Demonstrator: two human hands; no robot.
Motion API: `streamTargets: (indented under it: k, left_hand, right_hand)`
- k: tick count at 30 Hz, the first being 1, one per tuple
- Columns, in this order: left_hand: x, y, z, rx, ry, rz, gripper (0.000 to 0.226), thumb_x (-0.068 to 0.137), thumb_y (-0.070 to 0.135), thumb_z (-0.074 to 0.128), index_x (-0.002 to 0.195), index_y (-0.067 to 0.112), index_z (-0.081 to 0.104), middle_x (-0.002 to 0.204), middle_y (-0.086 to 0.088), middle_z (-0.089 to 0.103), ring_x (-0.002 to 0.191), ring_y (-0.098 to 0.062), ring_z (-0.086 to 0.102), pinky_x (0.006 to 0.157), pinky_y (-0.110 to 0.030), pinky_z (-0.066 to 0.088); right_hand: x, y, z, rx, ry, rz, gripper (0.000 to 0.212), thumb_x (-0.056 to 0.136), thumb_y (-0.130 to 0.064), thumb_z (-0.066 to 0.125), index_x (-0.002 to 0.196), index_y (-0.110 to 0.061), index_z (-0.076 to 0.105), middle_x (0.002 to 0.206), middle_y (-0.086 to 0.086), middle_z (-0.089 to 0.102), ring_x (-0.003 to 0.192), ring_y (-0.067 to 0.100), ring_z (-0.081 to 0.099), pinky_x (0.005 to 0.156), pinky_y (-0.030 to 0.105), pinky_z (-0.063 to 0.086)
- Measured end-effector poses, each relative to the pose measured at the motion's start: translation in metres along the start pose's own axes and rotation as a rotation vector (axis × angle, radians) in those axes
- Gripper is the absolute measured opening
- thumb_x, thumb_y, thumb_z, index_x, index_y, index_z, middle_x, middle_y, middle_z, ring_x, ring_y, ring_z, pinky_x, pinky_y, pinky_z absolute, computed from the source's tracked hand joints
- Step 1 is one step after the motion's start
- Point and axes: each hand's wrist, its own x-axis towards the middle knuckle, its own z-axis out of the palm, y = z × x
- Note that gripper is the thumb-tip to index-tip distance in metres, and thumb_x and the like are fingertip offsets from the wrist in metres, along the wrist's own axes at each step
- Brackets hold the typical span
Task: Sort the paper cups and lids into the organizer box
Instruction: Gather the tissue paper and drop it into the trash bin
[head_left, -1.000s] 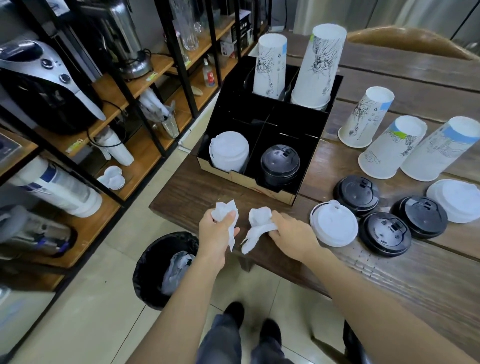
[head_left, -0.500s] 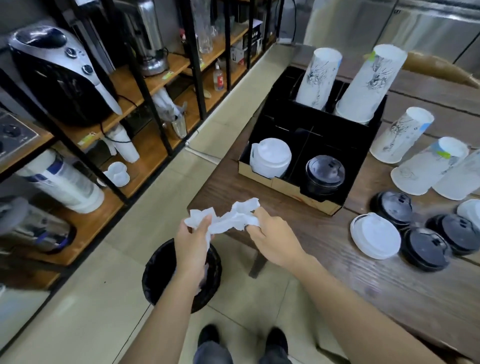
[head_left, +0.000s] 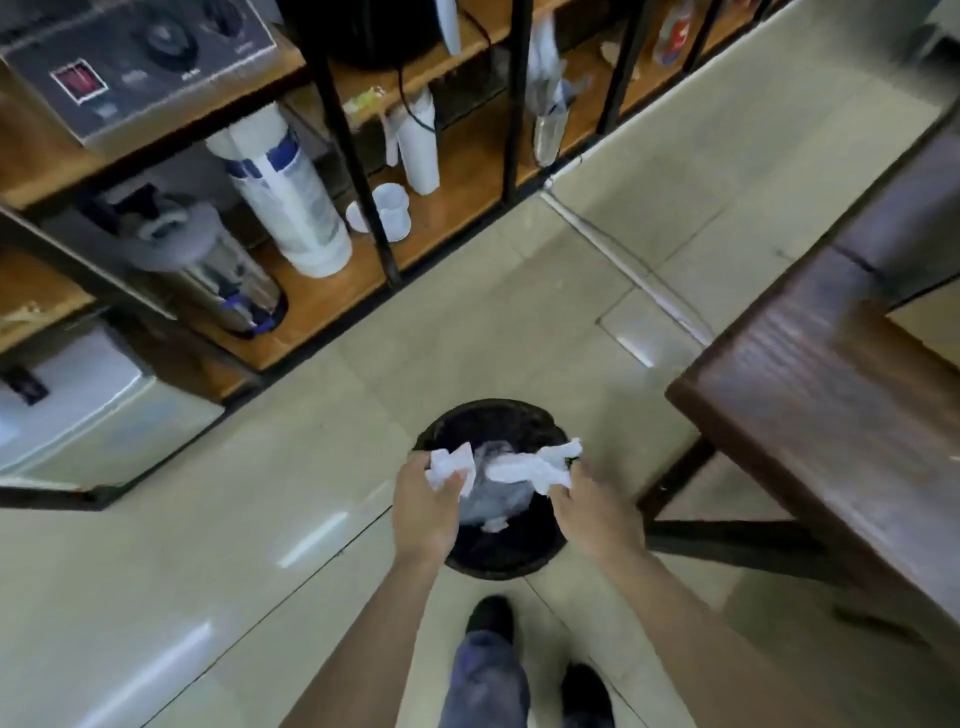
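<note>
My left hand (head_left: 423, 506) is shut on a crumpled white tissue (head_left: 451, 465). My right hand (head_left: 592, 512) grips a second crumpled white tissue (head_left: 535, 467). Both hands hover directly over the open mouth of a round black waste bin (head_left: 511, 553) standing on the floor, with a grey liner and some paper inside it. The organizer box, the paper cups and the lids are out of view.
A dark wooden table (head_left: 831, 415) fills the right side, its black leg frame (head_left: 727, 540) just right of the bin. A shelf rack (head_left: 363, 171) with appliances, white cups and a white cylinder runs along the left. My shoes (head_left: 491, 613) stand on pale floor tiles below the bin.
The view has swung down and left, away from the table top. Both hands carried the tissues from the table edge to above the bin and moved slightly apart.
</note>
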Motion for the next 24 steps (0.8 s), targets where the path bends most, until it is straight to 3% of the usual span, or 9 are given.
streamTargets:
  k: [3,6,9,11,14,17,20,24]
  left_hand:
    - [0.048,-0.049,0.030,0.363,-0.035,0.134,0.026,0.093,0.023,0.054,0.114,0.008,0.050,0.115,-0.014,0.051,0.099,-0.031,0.054,0.082,-0.041,0.046]
    - [0.096,-0.100,0.067,0.732,-0.130,0.197,0.035,0.097,0.026,0.046,0.129,0.011,0.041,0.128,-0.009,0.044,0.111,-0.029,0.053,0.088,-0.037,0.044]
    - [0.132,-0.152,0.106,1.060,-0.244,0.230,0.043,0.095,0.018,0.044,0.135,0.010,0.032,0.135,-0.011,0.043,0.117,-0.030,0.052,0.097,-0.037,0.037]
    - [0.150,-0.184,0.130,1.188,-0.344,0.230,0.051,0.094,0.016,0.045,0.141,0.008,0.026,0.140,-0.013,0.041,0.123,-0.032,0.049,0.103,-0.040,0.033]
    - [0.162,-0.216,0.152,1.283,-0.512,0.165,0.047,0.097,0.022,0.042,0.140,0.008,0.030,0.144,-0.017,0.038,0.130,-0.035,0.041,0.108,-0.041,0.027]
    - [0.164,-0.227,0.156,1.290,-0.597,0.107,0.048,0.098,0.028,0.038,0.142,0.010,0.032,0.149,-0.017,0.029,0.138,-0.034,0.027,0.113,-0.040,0.023]
    - [0.158,-0.217,0.145,1.280,-0.501,0.164,0.052,0.096,0.032,0.042,0.143,0.014,0.029,0.150,-0.014,0.030,0.137,-0.032,0.028,0.111,-0.039,0.026]
    - [0.133,-0.175,0.109,1.144,-0.350,0.269,0.058,0.094,0.036,0.043,0.146,0.018,0.025,0.151,-0.010,0.033,0.139,-0.029,0.031,0.115,-0.040,0.025]
  right_hand:
    - [0.048,0.014,0.055,-0.255,0.022,-0.137,0.031,0.096,-0.031,0.037,0.112,-0.006,0.046,0.104,0.015,0.067,0.095,0.031,0.063,0.067,0.032,0.037]
    - [0.100,0.031,0.118,-0.440,0.024,-0.236,0.031,0.094,-0.034,0.044,0.111,-0.009,0.050,0.103,0.010,0.067,0.098,0.027,0.062,0.076,0.032,0.042]
    - [0.146,0.046,0.177,-0.589,0.055,-0.318,0.020,0.085,-0.032,0.061,0.094,-0.013,0.061,0.090,0.006,0.069,0.087,0.021,0.064,0.073,0.030,0.045]
    - [0.173,0.060,0.216,-0.604,-0.041,-0.354,0.023,0.091,-0.022,0.051,0.110,-0.011,0.056,0.110,0.009,0.064,0.105,0.024,0.058,0.086,0.031,0.042]
    - [0.197,0.078,0.255,-0.678,-0.214,-0.375,0.040,0.092,-0.024,0.048,0.130,-0.011,0.044,0.134,0.009,0.053,0.127,0.026,0.042,0.105,0.035,0.028]
    - [0.201,0.087,0.268,-0.714,-0.335,-0.374,0.053,0.091,-0.031,0.049,0.139,-0.013,0.033,0.146,0.008,0.036,0.138,0.026,0.027,0.114,0.040,0.017]
    - [0.193,0.084,0.254,-0.687,-0.335,-0.382,0.058,0.090,-0.036,0.051,0.140,-0.018,0.027,0.147,0.008,0.031,0.139,0.027,0.023,0.113,0.043,0.016]
    - [0.163,0.063,0.200,-0.549,-0.196,-0.426,0.068,0.091,-0.045,0.047,0.146,-0.021,0.015,0.149,0.008,0.031,0.134,0.028,0.033,0.109,0.041,0.024]
